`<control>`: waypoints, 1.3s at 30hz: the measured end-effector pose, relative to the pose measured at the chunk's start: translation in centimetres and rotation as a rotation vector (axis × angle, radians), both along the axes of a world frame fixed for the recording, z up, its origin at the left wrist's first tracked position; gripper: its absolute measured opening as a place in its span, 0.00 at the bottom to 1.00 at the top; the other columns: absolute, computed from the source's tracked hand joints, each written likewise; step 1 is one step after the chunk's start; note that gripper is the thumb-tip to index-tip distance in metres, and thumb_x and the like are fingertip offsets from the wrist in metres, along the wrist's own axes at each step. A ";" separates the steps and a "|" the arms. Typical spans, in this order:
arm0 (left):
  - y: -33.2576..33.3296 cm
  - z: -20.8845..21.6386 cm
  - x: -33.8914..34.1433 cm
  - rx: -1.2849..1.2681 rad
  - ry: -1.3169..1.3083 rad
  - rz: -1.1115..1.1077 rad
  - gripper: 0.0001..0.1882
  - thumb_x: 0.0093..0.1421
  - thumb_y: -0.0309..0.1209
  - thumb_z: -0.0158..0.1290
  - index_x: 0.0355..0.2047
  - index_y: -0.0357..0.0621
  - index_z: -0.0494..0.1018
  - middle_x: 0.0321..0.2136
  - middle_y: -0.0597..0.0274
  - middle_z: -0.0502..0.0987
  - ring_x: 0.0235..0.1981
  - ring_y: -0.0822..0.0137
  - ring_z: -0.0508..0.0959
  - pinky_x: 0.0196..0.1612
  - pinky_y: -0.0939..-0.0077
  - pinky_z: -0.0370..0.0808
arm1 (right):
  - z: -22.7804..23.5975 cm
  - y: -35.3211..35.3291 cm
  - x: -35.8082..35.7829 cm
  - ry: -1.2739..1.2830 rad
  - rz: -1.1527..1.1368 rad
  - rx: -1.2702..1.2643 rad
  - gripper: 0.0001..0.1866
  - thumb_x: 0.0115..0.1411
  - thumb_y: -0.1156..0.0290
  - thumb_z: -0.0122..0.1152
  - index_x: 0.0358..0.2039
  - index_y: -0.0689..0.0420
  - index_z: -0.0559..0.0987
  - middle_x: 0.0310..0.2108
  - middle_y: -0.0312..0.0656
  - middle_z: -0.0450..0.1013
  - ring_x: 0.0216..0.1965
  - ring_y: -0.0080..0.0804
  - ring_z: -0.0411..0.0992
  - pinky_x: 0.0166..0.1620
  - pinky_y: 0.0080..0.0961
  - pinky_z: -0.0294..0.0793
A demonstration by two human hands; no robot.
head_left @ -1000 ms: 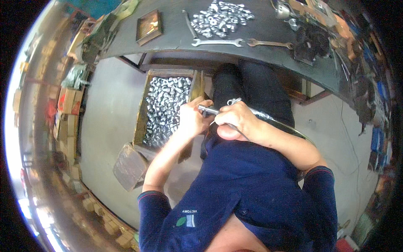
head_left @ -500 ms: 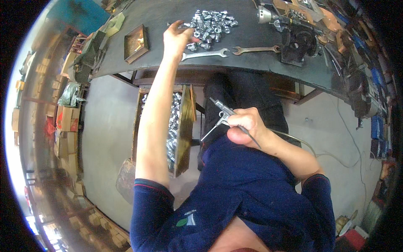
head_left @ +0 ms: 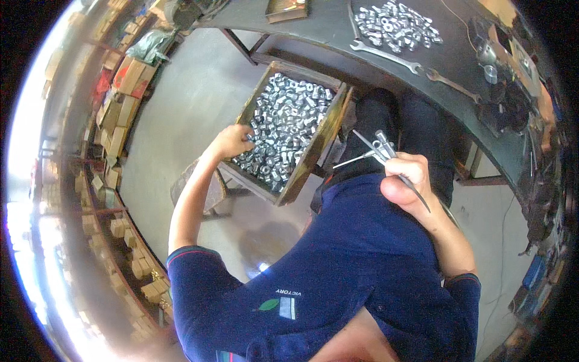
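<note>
My left hand (head_left: 232,142) reaches over the left side of a wooden box (head_left: 316,154) full of shiny metal fittings (head_left: 289,114). Its fingers are bent in at the edge of the fittings; whatever lies between the fingertips is hidden. In front of my body, my right hand (head_left: 410,178) is closed round an air blow gun (head_left: 381,145). The gun's thin silver nozzle points left, and a dark tapered lever runs down past my palm.
On the dark workbench (head_left: 325,36) lie a heap of metal fittings (head_left: 398,27) and two open-ended wrenches (head_left: 386,55). A shallow tray (head_left: 286,11) sits at its far edge. Shelving with small boxes (head_left: 123,127) lines the left. A dark vise-like machine (head_left: 506,111) stands right.
My left hand has left the heap on the bench and come back down to the wooden box. The right hand still grips the blow gun, now turned a little. The view has swung left.
</note>
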State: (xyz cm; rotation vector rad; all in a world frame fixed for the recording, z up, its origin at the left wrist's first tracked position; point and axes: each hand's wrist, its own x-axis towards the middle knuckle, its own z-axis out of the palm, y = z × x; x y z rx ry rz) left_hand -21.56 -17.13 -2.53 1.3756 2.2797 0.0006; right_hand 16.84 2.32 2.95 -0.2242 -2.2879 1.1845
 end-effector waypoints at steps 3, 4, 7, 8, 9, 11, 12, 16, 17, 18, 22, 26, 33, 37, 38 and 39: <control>-3.2 -2.8 0.3 -0.045 0.033 0.001 0.22 0.44 0.38 0.58 0.40 0.43 0.75 0.31 0.48 0.78 0.36 0.53 0.78 0.41 0.63 0.74 | 0.2 -0.6 -1.0 -0.002 0.028 0.024 0.13 0.39 0.70 0.59 0.11 0.57 0.63 0.13 0.41 0.57 0.14 0.37 0.58 0.19 0.30 0.54; -3.8 -3.8 0.7 -0.035 0.078 -0.027 0.22 0.44 0.39 0.57 0.40 0.46 0.76 0.30 0.49 0.78 0.35 0.53 0.78 0.41 0.61 0.74 | 0.3 -0.7 -1.2 -0.008 0.036 0.034 0.13 0.39 0.71 0.59 0.11 0.57 0.63 0.13 0.41 0.57 0.14 0.37 0.58 0.19 0.30 0.55; -3.1 -4.2 3.1 -0.083 0.202 0.071 0.18 0.45 0.45 0.59 0.32 0.47 0.79 0.30 0.52 0.79 0.34 0.54 0.79 0.39 0.61 0.75 | 0.6 -0.9 -1.4 -0.024 0.037 0.036 0.12 0.38 0.73 0.59 0.11 0.56 0.63 0.13 0.41 0.57 0.14 0.35 0.59 0.19 0.29 0.55; -3.1 -4.7 3.3 -0.096 0.228 0.101 0.18 0.46 0.46 0.59 0.30 0.47 0.79 0.29 0.52 0.79 0.33 0.55 0.79 0.39 0.61 0.75 | 0.5 -1.1 -1.4 -0.030 0.032 0.033 0.12 0.38 0.73 0.59 0.11 0.56 0.63 0.13 0.40 0.57 0.14 0.35 0.59 0.19 0.29 0.55; -3.2 -4.8 3.1 -0.080 0.176 0.128 0.18 0.46 0.47 0.59 0.28 0.47 0.79 0.29 0.52 0.79 0.33 0.54 0.79 0.38 0.61 0.75 | 0.4 -1.1 -1.3 -0.041 0.035 0.018 0.12 0.38 0.71 0.59 0.12 0.56 0.63 0.13 0.40 0.56 0.14 0.35 0.58 0.19 0.29 0.55; -3.1 -4.8 2.8 -0.020 0.119 0.146 0.17 0.45 0.47 0.59 0.26 0.45 0.78 0.26 0.50 0.78 0.32 0.53 0.79 0.37 0.61 0.75 | -0.2 -1.2 -1.2 -0.065 0.027 0.019 0.12 0.38 0.70 0.59 0.12 0.56 0.63 0.13 0.41 0.57 0.14 0.36 0.59 0.19 0.29 0.56; -2.9 -5.1 3.1 0.002 0.164 0.136 0.17 0.45 0.46 0.59 0.25 0.45 0.78 0.25 0.50 0.78 0.31 0.52 0.79 0.36 0.60 0.75 | -0.3 -1.2 -1.2 -0.074 0.021 0.017 0.12 0.39 0.70 0.59 0.12 0.57 0.63 0.13 0.41 0.58 0.14 0.36 0.59 0.19 0.30 0.56; -2.9 -6.6 4.1 0.084 0.324 0.041 0.18 0.45 0.45 0.58 0.22 0.42 0.76 0.22 0.50 0.76 0.27 0.49 0.77 0.33 0.58 0.75 | 0.0 -1.4 -1.3 -0.073 0.063 0.017 0.12 0.38 0.69 0.58 0.12 0.57 0.64 0.13 0.43 0.59 0.15 0.39 0.61 0.20 0.31 0.58; -3.1 -6.7 4.0 0.104 0.329 0.017 0.17 0.46 0.45 0.58 0.23 0.41 0.76 0.21 0.50 0.76 0.26 0.49 0.77 0.32 0.59 0.75 | 0.0 -1.4 -1.2 -0.070 0.067 0.018 0.12 0.38 0.69 0.58 0.12 0.57 0.64 0.13 0.43 0.60 0.15 0.39 0.61 0.20 0.31 0.58; -3.4 -6.7 3.8 0.124 0.334 -0.006 0.17 0.48 0.44 0.57 0.24 0.41 0.76 0.21 0.50 0.76 0.25 0.49 0.77 0.32 0.60 0.75 | 0.0 -1.3 -1.1 -0.067 0.071 0.018 0.12 0.38 0.69 0.58 0.12 0.57 0.64 0.13 0.43 0.60 0.15 0.40 0.61 0.20 0.31 0.58; -2.3 -2.4 4.5 0.264 0.012 0.261 0.15 0.54 0.37 0.54 0.35 0.37 0.74 0.24 0.49 0.78 0.25 0.55 0.79 0.32 0.67 0.75 | -0.6 -1.0 -0.8 -0.062 0.058 0.015 0.12 0.38 0.69 0.59 0.12 0.57 0.64 0.13 0.42 0.60 0.15 0.39 0.61 0.20 0.31 0.58; -0.4 1.6 7.5 0.578 -0.834 0.473 0.15 0.58 0.30 0.51 0.42 0.31 0.68 0.31 0.47 0.78 0.31 0.61 0.80 0.39 0.67 0.74 | -0.4 -1.2 -1.2 -0.104 0.154 -0.045 0.14 0.40 0.66 0.63 0.15 0.56 0.65 0.14 0.42 0.60 0.16 0.40 0.61 0.20 0.31 0.58; 3.9 4.2 14.1 0.597 -0.688 0.051 0.15 0.47 0.24 0.62 0.36 0.36 0.72 0.27 0.64 0.74 0.24 0.76 0.72 0.29 0.81 0.70 | -0.8 -1.5 -2.7 -0.096 0.239 0.164 0.12 0.40 0.69 0.61 0.15 0.55 0.65 0.14 0.42 0.63 0.18 0.43 0.67 0.21 0.34 0.62; 5.0 5.3 15.6 0.661 -0.455 -0.115 0.15 0.42 0.27 0.65 0.31 0.38 0.75 0.26 0.63 0.74 0.22 0.73 0.70 0.27 0.80 0.67 | -1.1 -1.7 -2.8 -0.136 0.234 0.176 0.11 0.38 0.68 0.60 0.14 0.55 0.66 0.14 0.44 0.65 0.18 0.46 0.68 0.22 0.38 0.64; 4.9 5.5 15.8 0.653 -0.417 -0.127 0.14 0.41 0.27 0.65 0.30 0.39 0.75 0.27 0.63 0.75 0.23 0.72 0.71 0.29 0.80 0.67 | -0.9 -1.8 -2.9 -0.163 0.235 0.177 0.11 0.37 0.68 0.59 0.13 0.56 0.66 0.13 0.45 0.65 0.18 0.46 0.68 0.22 0.38 0.64; 5.0 5.4 15.9 0.704 -0.368 -0.169 0.15 0.39 0.29 0.67 0.29 0.40 0.76 0.25 0.62 0.73 0.21 0.70 0.71 0.26 0.78 0.67 | -0.8 -1.9 -2.9 -0.190 0.237 0.178 0.10 0.37 0.69 0.59 0.12 0.56 0.66 0.13 0.45 0.65 0.17 0.46 0.68 0.22 0.38 0.64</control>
